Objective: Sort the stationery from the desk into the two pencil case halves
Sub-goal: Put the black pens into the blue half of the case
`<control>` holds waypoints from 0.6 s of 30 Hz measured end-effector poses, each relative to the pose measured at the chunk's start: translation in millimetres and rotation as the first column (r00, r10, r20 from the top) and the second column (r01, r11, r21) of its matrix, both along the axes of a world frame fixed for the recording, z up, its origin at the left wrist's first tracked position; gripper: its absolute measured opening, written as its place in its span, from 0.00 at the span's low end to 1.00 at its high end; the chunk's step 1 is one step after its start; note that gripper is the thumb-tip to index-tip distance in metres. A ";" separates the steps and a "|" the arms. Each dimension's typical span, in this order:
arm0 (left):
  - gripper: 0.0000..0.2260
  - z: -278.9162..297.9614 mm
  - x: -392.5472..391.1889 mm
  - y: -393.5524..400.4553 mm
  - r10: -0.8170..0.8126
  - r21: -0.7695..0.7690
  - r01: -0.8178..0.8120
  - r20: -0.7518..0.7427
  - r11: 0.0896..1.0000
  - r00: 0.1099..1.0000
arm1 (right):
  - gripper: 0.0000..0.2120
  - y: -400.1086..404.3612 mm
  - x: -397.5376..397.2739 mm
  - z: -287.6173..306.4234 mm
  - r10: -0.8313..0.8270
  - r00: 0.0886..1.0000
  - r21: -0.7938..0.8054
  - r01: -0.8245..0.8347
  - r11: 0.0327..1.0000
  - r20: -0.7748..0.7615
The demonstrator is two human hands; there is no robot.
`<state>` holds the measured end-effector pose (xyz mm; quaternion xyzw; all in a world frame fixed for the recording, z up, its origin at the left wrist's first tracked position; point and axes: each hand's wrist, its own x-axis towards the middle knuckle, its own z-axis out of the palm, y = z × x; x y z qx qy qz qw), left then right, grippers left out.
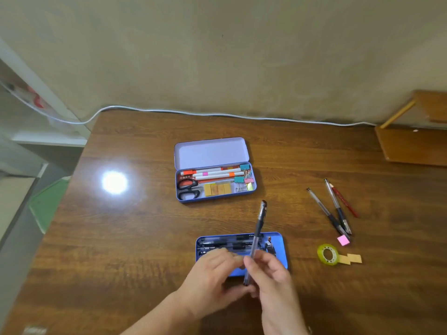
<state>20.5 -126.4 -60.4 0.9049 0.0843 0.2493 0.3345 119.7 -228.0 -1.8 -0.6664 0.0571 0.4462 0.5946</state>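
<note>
Nearest the camera, the 2 hands meet over the near middle of the wooden surface [135, 238]. The right hand [271, 274] is closed around the lower part of a capped pen [257, 238], which it holds nearly upright, cap end tilted away toward the far edge. The left hand [215, 276] has its fingers curled with the fingertips at the pen barrel; whether they actually grip it cannot be told.

Beneath the hands lies the blue pencil case half [278, 247], its long side parallel to the near edge; several dark pens [225, 241] lie lengthwise inside it, and a printed figure shows at its right end.

Farther toward the far edge, at the middle of the surface, stands the lilac pencil case half [180, 187] with its hinged lid [210, 152] open and empty. Its tray holds 3 white markers [212, 173], black-handled scissors [187, 188], 4 tan erasers [217, 189] and coloured binder clips [245, 176].

Toward the right edge lie 2 clear pens [335, 211] crossing at their dark ends, touching a red pencil [344, 201]. Just beside their near tips sits a pink square [343, 240]. Nearer still is a yellow-green tape roll [327, 254], touching tan pieces [350, 259].

A white cable [217, 114] runs along the far edge.
</note>
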 end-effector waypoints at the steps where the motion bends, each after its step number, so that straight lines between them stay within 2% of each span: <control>1: 0.14 -2.3 -3.8 -0.9 0.013 -0.013 -0.013 0.014 1.000 1.000 | 0.05 0.9 -3.9 -1.8 -0.007 1.000 0.005 0.007 1.000 -0.029; 3: 0.10 -5.2 -13.8 -1.9 0.020 -0.026 -0.019 0.022 0.999 1.000 | 0.08 -0.3 -3.1 -5.0 0.014 1.000 0.027 -0.013 1.000 -0.023; 7: 0.09 -6.4 -31.3 1.6 -0.010 -0.043 0.009 -0.017 0.999 1.000 | 0.20 -18.0 15.2 -6.5 0.122 0.972 -0.044 -0.115 0.992 0.199; 9: 0.09 -8.1 -38.4 7.2 0.003 -0.051 -0.006 -0.057 0.999 0.998 | 0.22 -27.7 28.3 -5.3 0.133 0.956 -0.051 -0.124 0.991 0.261; 11: 0.08 -9.3 -43.1 13.3 0.035 -0.049 -0.039 -0.082 0.998 0.996 | 0.19 -35.3 39.9 -5.3 0.200 0.921 -0.052 -0.194 0.980 0.334; 13: 0.08 -10.3 -45.2 17.2 0.069 -0.033 -0.072 -0.096 0.997 0.993 | 0.12 -39.5 48.3 -11.8 0.367 0.794 -0.160 -0.332 0.930 0.485; 15: 0.08 -13.6 -46.7 19.8 0.127 0.009 -0.127 -0.120 0.992 0.985 | 0.07 -40.4 53.8 -25.9 0.524 0.553 -0.354 -0.391 0.850 0.648; 16: 0.08 -16.8 -47.6 21.5 0.167 0.039 -0.164 -0.134 0.986 0.977 | 0.08 -39.8 56.3 -35.3 0.567 0.415 -0.433 -0.378 0.819 0.711; 18: 0.08 -24.4 -48.8 23.5 0.241 0.093 -0.228 -0.165 0.969 0.956 | 0.05 -37.7 59.0 -51.2 0.599 0.218 -0.511 -0.350 0.785 0.771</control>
